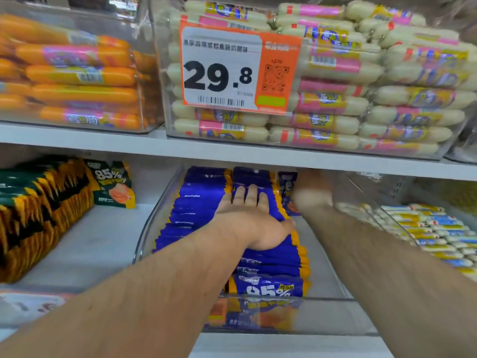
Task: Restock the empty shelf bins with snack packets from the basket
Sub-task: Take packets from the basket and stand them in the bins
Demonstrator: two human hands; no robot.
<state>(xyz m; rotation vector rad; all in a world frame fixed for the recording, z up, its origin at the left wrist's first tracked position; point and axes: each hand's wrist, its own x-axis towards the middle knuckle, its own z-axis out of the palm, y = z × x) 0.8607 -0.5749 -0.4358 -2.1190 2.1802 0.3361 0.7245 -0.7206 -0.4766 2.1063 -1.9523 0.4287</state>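
The white lower shelf [103,244] carries a clear bin [333,301] of blue packets [196,210] beside green-and-orange packets [44,202].

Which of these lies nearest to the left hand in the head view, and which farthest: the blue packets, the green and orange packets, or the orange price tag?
1. Blue packets: directly under the left hand, which rests flat on them in the clear bin.
2. Orange price tag: above the hand, on the upper shelf's bin.
3. Green and orange packets: far to the left on the lower shelf.
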